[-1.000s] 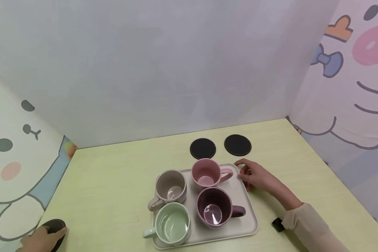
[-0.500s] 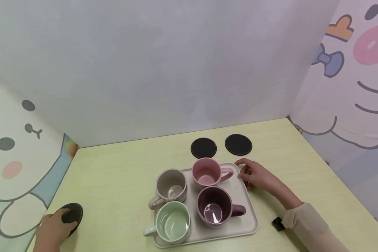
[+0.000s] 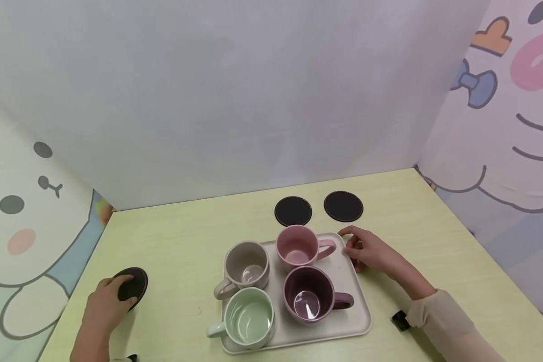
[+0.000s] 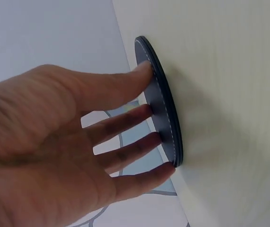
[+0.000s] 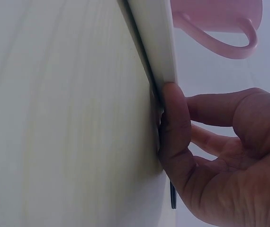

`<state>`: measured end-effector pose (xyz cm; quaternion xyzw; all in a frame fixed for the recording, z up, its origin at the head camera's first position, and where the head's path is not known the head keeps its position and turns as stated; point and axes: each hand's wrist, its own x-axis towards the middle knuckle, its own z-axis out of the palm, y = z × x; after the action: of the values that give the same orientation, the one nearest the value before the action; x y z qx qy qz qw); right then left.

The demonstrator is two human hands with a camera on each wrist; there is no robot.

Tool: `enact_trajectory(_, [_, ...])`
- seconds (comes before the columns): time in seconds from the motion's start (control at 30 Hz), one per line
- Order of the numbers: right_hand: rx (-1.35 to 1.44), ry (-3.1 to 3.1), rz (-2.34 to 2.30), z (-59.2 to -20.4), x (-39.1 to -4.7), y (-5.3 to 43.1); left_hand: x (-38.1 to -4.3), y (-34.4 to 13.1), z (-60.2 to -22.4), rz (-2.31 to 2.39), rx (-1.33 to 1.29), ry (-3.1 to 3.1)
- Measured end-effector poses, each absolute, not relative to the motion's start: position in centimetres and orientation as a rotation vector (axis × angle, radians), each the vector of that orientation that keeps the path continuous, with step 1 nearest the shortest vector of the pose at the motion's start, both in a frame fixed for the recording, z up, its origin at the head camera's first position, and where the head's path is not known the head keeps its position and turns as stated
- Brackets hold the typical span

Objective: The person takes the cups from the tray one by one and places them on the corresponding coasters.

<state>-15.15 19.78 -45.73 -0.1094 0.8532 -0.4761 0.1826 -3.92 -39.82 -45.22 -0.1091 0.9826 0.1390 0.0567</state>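
Observation:
My left hand pinches a round black coaster close over the left side of the table. In the left wrist view the coaster is tilted, with light stitching round its rim and a layered edge; its shadow falls on the table. At the far right corner of a white tray, my right hand grips the rim with thumb and bent fingers. Upright on the tray are a pink mug, a dark purple mug, a grey-beige mug and a pale green mug.
Two more black coasters lie flat behind the tray, side by side. A pale wall closes off the table's back edge. Cartoon-printed panels flank both sides. Next to the right sleeve shows a small black object.
My left hand has carried the coaster from the lower left corner up and to the right. The right hand has kept its grip at the tray corner, and the mugs have stayed put.

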Motion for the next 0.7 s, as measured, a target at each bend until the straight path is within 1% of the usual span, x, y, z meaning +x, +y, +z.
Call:
enact_trajectory(0.13, [-0.294,2.407,-1.330,-45.7,-15.2,19.9,-4.1,-39.5,-45.2,0.404,-0.236,3.035])
enact_trajectory(0.33, [-0.274,2.412,-1.315,-45.7,-15.2,19.8,-4.6,-38.7,-45.0,0.451,-0.160,3.053])
enact_trajectory(0.7, [-0.274,2.417,-1.307,-45.7,-15.2,19.8,-6.8,-34.7,-44.1,0.454,-0.061,3.098])
